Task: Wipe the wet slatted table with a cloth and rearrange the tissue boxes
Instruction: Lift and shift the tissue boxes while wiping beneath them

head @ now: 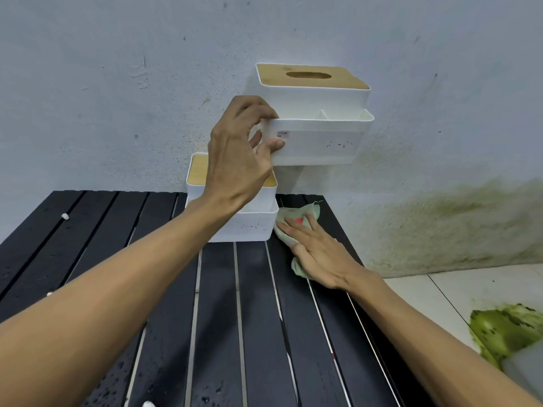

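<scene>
From the head view we saw the left hand (238,160) raised above the far edge of the black slatted table (252,304), its fingers closed around the left end of a white tissue box (317,124) with a wooden lid, thumb pressed on the front face near a small label and the other fingers curled over the rim of the front compartment. That box was held clear of the table, in front of the pale wall (117,83), and its lid showed an oval slot. Below the lifted one, a second white tissue box (249,221) of the same kind stood on the table at the back edge, partly hidden by our left wrist, with only the ends of its wooden lid in sight. Just to the right of that lower box, our right hand (317,254) lay flat with fingers spread, pressing a pale green cloth (291,218) onto the slats near the table's right rear corner; the cloth touched or nearly touched the box's side, and we could not tell which. Water drops beaded on the near slats, and small white bits (65,216) lay toward the left side. To the right of the table the wall's foot was stained green, and a green patch (505,327) marked the light tiled floor (440,292).
</scene>
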`<state>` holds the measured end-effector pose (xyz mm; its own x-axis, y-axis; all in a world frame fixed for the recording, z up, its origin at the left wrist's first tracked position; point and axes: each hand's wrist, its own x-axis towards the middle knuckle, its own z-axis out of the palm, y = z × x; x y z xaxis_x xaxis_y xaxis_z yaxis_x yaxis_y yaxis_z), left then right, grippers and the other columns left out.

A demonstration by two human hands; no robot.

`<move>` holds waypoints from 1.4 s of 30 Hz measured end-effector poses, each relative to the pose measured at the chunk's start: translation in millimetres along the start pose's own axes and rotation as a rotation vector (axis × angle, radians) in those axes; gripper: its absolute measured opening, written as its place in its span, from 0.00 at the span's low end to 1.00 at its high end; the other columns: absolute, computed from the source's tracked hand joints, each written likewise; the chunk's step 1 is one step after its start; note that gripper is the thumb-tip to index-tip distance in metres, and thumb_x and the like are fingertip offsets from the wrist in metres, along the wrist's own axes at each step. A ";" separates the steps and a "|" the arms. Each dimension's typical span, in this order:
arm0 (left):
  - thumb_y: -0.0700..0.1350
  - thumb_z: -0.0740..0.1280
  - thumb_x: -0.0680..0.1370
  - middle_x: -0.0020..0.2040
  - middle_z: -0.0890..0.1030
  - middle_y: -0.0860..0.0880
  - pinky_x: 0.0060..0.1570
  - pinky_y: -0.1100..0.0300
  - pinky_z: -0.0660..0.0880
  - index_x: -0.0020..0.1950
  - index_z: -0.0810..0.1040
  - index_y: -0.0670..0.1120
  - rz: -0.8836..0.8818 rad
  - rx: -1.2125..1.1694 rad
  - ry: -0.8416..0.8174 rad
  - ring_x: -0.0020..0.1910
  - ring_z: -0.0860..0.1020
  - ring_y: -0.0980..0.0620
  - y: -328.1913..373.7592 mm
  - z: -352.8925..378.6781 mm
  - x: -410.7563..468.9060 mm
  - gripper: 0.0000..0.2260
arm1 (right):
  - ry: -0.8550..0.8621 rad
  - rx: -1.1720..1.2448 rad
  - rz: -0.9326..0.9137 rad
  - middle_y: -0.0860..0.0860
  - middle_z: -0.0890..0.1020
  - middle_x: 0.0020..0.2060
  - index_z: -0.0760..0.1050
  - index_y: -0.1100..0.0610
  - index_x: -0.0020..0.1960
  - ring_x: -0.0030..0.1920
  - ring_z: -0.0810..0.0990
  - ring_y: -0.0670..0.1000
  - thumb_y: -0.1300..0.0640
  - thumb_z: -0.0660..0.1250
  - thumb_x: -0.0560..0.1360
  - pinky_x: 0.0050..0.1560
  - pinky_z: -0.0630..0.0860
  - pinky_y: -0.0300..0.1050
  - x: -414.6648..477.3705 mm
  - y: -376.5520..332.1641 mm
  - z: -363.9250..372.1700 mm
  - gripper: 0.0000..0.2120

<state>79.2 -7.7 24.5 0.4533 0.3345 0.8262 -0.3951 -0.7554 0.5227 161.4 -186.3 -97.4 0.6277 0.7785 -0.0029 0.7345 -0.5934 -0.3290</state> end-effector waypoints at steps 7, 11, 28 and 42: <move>0.38 0.73 0.72 0.55 0.75 0.49 0.45 0.65 0.80 0.52 0.80 0.40 0.026 0.029 0.008 0.52 0.75 0.58 3.1 0.7 -3.8 0.10 | 0.000 -0.020 0.014 0.45 0.55 0.81 0.56 0.43 0.80 0.81 0.46 0.57 0.42 0.37 0.78 0.78 0.51 0.57 57.7 -0.7 10.9 0.31; 0.37 0.73 0.72 0.55 0.75 0.48 0.46 0.62 0.81 0.52 0.80 0.40 0.009 0.021 0.005 0.54 0.75 0.57 2.9 -3.6 -6.4 0.10 | 0.003 -0.014 0.042 0.45 0.52 0.81 0.50 0.42 0.81 0.81 0.41 0.56 0.44 0.39 0.83 0.79 0.45 0.59 81.0 -6.7 7.9 0.26; 0.35 0.73 0.72 0.55 0.73 0.52 0.49 0.63 0.80 0.53 0.80 0.41 0.001 -0.011 -0.009 0.54 0.74 0.61 9.0 1.2 -10.5 0.10 | 0.011 -0.131 0.036 0.41 0.47 0.81 0.47 0.37 0.80 0.80 0.36 0.54 0.42 0.42 0.84 0.79 0.39 0.55 -81.1 -19.5 7.9 0.24; 0.36 0.73 0.72 0.56 0.75 0.48 0.47 0.60 0.81 0.52 0.81 0.41 -0.004 0.003 -0.070 0.54 0.75 0.59 12.2 16.2 -24.8 0.10 | 0.083 0.026 0.356 0.52 0.53 0.81 0.54 0.44 0.80 0.79 0.52 0.62 0.42 0.48 0.80 0.74 0.59 0.61 74.4 38.2 -10.0 0.28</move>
<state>76.1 -34.3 6.9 0.5099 0.2970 0.8074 -0.3909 -0.7560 0.5250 238.7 -153.1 -100.7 0.8627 0.5037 -0.0449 0.4598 -0.8182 -0.3450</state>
